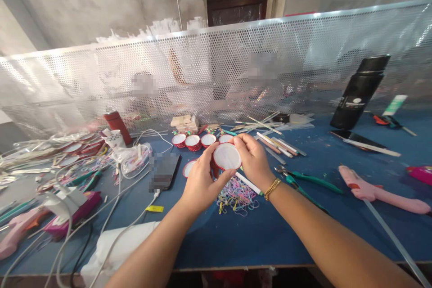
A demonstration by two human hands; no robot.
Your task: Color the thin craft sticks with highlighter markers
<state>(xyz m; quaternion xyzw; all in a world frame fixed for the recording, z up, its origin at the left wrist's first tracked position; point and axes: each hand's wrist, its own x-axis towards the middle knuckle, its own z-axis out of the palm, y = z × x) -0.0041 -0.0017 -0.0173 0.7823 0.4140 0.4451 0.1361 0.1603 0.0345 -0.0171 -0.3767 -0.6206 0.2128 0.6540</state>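
Note:
Both hands hold a small red-rimmed drum (228, 156), its round white face turned up toward me. My left hand (204, 180) grips its left side, with the thumb along the lower rim. Closed on the right side is my right hand (254, 158), with a gold bracelet at the wrist. Several similar small red drums (193, 142) stand in a row just behind, and another white disc (189, 168) shows partly behind my left hand. Under the hands lies a pile of thin coloured cords (238, 195). A white stick or pen (249, 183) lies across it.
Pliers with green handles (313, 181) and a pink glue gun (374, 189) lie to the right. Behind stand a black bottle (359, 94) and a perforated metal screen (229, 67). Left are a phone (166, 171), white cables and a red bottle (118, 127).

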